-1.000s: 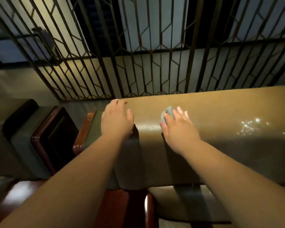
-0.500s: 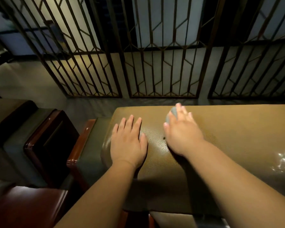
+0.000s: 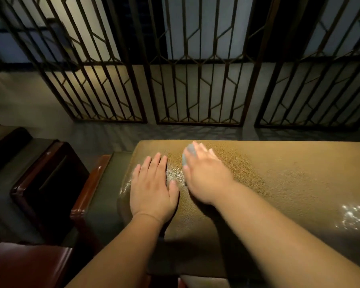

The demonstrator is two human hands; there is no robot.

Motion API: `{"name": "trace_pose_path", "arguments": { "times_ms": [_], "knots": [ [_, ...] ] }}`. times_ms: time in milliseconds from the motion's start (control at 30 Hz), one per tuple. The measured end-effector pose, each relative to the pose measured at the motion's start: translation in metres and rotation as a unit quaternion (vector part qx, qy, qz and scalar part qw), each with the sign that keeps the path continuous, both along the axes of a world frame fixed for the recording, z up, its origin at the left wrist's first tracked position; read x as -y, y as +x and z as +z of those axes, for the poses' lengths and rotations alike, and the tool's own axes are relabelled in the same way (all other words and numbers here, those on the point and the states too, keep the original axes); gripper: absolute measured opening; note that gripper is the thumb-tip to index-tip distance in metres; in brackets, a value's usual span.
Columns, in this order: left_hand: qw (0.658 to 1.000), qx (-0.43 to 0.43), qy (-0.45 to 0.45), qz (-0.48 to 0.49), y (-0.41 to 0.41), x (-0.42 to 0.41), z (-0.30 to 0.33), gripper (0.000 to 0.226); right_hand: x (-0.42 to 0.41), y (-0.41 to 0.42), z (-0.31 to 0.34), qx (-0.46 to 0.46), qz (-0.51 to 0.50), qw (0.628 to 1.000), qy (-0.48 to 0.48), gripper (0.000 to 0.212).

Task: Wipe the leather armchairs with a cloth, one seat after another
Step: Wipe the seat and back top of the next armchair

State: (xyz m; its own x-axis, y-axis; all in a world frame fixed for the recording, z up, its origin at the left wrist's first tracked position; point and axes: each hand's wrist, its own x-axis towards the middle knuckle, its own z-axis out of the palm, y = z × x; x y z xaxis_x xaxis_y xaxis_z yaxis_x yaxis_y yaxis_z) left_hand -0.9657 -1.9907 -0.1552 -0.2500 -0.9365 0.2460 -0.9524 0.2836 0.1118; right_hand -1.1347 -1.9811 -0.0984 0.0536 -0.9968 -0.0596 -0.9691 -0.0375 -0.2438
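The olive leather top of the armchair's backrest (image 3: 279,179) runs across the middle of the view. My left hand (image 3: 152,190) lies flat on its left end, fingers straight and together. Just to the right, my right hand (image 3: 204,175) presses a small grey-blue cloth (image 3: 188,155) onto the leather with straight fingers. Only the cloth's edge shows, beside the index finger and thumb; the rest is hidden under the palm. The right hand is slightly blurred.
A glossy red-brown wooden armrest (image 3: 92,183) borders the chair on the left, with a dark wood-framed piece (image 3: 50,179) beyond it. A metal lattice screen (image 3: 197,90) stands behind the backrest. A bright glare patch (image 3: 355,215) sits on the leather at right.
My left hand went from curling over the backrest's edge to lying flat on top. The right hand with the cloth slid a little toward the far edge.
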Motion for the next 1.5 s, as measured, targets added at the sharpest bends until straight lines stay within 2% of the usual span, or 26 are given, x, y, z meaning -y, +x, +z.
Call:
{"name": "trace_pose_path", "arguments": {
  "times_ms": [67,100,167,233,300,467,567,633,700,767,833,1033,1100,1167,1233,1300,1400,1433,1500],
  "knots": [
    [1.0,-0.001,0.005,0.0,0.0,0.0,0.002,0.074,-0.01,0.011,0.001,-0.02,0.075,0.997,-0.006,0.06],
    [1.0,-0.008,0.009,-0.002,0.0,0.0,0.002,0.075,-0.007,0.002,0.002,-0.034,0.082,0.996,-0.002,0.059],
    [1.0,-0.016,0.009,-0.006,0.001,0.0,0.001,0.075,0.002,-0.031,0.004,-0.063,0.021,0.998,0.013,0.056],
    [1.0,-0.012,0.014,-0.006,0.002,0.0,0.0,0.076,0.004,-0.055,0.004,-0.062,-0.088,0.994,0.033,0.058],
    [1.0,-0.013,0.017,-0.006,0.001,0.001,0.001,0.076,0.0,-0.043,-0.001,-0.048,-0.136,0.989,0.027,0.061],
    [0.996,-0.022,0.078,-0.036,0.007,0.0,0.021,0.069,-0.015,0.038,-0.006,-0.03,0.002,0.999,-0.027,0.057],
    [0.988,-0.05,0.102,-0.105,0.038,0.023,0.052,0.052,-0.019,0.036,-0.006,-0.038,0.007,0.999,-0.024,0.059],
    [0.99,-0.041,0.073,-0.114,0.076,0.044,0.061,0.042,-0.02,0.035,-0.013,-0.055,-0.001,0.998,-0.036,0.061],
    [0.995,-0.042,0.063,-0.07,0.117,0.06,0.048,0.049,-0.019,0.038,-0.016,-0.065,-0.01,0.997,-0.037,0.062],
    [0.989,-0.069,0.127,-0.013,0.141,0.069,0.022,0.059,-0.018,0.039,-0.017,-0.067,-0.017,0.997,-0.038,0.061],
    [0.983,-0.062,0.174,0.008,0.146,0.072,-0.006,0.064,-0.017,0.041,-0.015,-0.063,-0.023,0.997,-0.027,0.061],
    [0.99,-0.015,0.14,0.007,0.143,0.077,-0.027,0.066,0.023,0.078,-0.011,-0.015,-0.098,0.995,0.01,0.06],
    [0.99,-0.013,0.141,0.005,0.143,0.076,-0.026,0.066,0.046,0.117,-0.005,-0.028,-0.046,0.999,0.002,0.058],
    [0.99,-0.005,0.142,-0.003,0.144,0.076,-0.025,0.067,0.059,0.153,-0.006,-0.046,0.056,0.997,0.007,0.057],
    [0.99,-0.008,0.138,-0.005,0.144,0.077,-0.027,0.066,0.072,0.153,-0.01,-0.057,0.109,0.992,0.017,0.056],
    [0.991,-0.016,0.135,-0.003,0.144,0.079,-0.029,0.067,0.093,0.123,-0.012,-0.062,0.047,0.997,0.004,0.052],
    [0.992,-0.018,0.127,0.0,0.144,0.078,-0.031,0.069,0.117,0.082,-0.012,-0.042,-0.093,0.994,0.05,0.051],
    [0.992,-0.014,0.126,-0.001,0.144,0.078,-0.031,0.071,0.117,0.086,-0.01,-0.036,-0.093,0.994,0.043,0.051],
    [0.991,-0.015,0.129,-0.002,0.144,0.08,-0.032,0.071,0.097,0.118,-0.007,-0.037,-0.023,0.999,-0.006,0.047]
  ]
}}
